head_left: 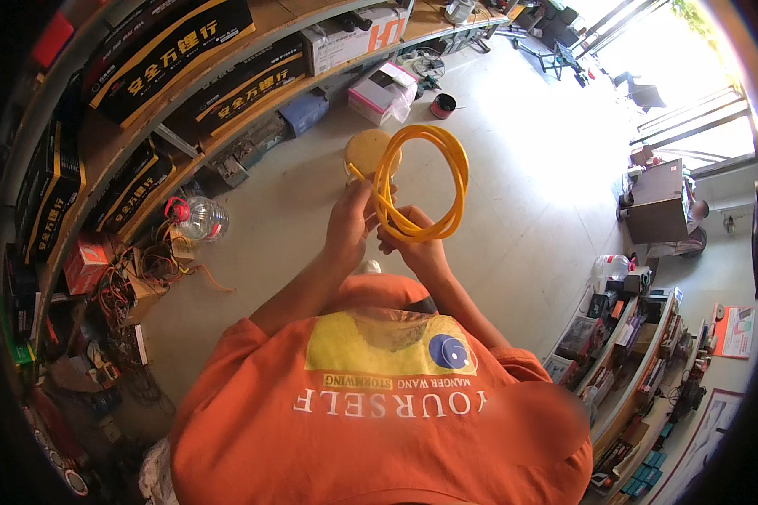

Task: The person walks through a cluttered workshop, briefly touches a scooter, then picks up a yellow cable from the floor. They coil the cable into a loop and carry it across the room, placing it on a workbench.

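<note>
A coil of yellow hose or thick cable (458, 181), wound in several loops, is held up in front of my orange shirt. My left hand (351, 217) is closed on the coil's left side, and one loose end pokes out above it. The fingers of my right hand (419, 251) are wrapped round the bottom of the loops. Both hands are close together, with the coil rising above them. Just behind the coil is a round tan stool top (360, 150), partly hidden by it.
Shelves with black boxes (253, 88) line the left, with a clear plastic jug (202, 220) and tangled wires (135, 278) below. A pink-white box (382, 91) and a dark red tub (442, 105) stand ahead. To the right are a desk (655, 202), a person behind it, and loaded shelves (627, 362).
</note>
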Demonstrator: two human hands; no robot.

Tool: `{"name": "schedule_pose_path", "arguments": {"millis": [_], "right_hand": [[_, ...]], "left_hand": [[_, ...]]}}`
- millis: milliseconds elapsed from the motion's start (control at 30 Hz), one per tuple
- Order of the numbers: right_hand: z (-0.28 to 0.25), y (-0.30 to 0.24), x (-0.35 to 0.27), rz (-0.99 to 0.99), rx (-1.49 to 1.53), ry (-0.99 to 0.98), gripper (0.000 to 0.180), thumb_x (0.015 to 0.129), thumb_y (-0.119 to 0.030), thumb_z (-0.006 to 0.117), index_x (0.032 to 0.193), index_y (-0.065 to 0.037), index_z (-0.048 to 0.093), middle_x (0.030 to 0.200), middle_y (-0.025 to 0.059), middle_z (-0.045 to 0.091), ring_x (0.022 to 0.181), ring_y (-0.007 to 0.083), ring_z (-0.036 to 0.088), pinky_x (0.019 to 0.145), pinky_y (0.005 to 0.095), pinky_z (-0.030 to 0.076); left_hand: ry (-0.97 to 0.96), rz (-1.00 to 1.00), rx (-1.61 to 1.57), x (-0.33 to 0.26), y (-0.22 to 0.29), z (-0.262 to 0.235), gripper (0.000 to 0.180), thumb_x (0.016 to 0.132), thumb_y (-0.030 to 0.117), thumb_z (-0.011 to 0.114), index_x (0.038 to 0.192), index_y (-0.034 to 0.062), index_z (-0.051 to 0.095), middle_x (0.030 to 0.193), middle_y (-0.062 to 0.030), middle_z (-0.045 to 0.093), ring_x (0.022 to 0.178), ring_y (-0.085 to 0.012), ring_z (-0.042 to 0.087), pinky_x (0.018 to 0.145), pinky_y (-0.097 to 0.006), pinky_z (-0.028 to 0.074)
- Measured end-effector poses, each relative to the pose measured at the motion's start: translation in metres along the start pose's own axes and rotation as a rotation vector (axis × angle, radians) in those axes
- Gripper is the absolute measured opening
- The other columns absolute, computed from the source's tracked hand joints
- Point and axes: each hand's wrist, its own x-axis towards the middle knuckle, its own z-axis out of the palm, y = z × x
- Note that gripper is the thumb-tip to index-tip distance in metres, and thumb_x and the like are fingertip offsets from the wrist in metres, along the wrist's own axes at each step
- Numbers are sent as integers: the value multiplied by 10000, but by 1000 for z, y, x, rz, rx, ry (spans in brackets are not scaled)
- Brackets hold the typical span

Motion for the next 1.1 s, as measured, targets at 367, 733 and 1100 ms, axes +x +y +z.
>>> {"name": "schedule_pose_path", "arguments": {"millis": [367,733,1100], "right_hand": [[-18,3,10,60,103,-149,125,884,-81,625,955,7,573,773,60,617,646,136,599,587,261,486],[-27,20,18,153,-142,-350,167,918,-171,584,978,-20,623,828,14,619,729,103,582,643,270,476],[14,35,39,-4,-314,-1012,210,886,-132,595,1056,-10,587,835,34,608,701,99,566,603,266,481]], "left_hand": [[30,71,-6,6,2,4,355,956,322,483,1148,31,549,1045,-67,597,953,-150,588,829,-305,480],[84,45,160,-6,-17,6,375,988,345,430,1104,22,582,942,-52,631,840,-109,582,772,-248,466],[471,299,115,-48,-30,-59,233,916,307,604,840,114,498,674,17,473,613,-99,465,604,-259,405]]}}
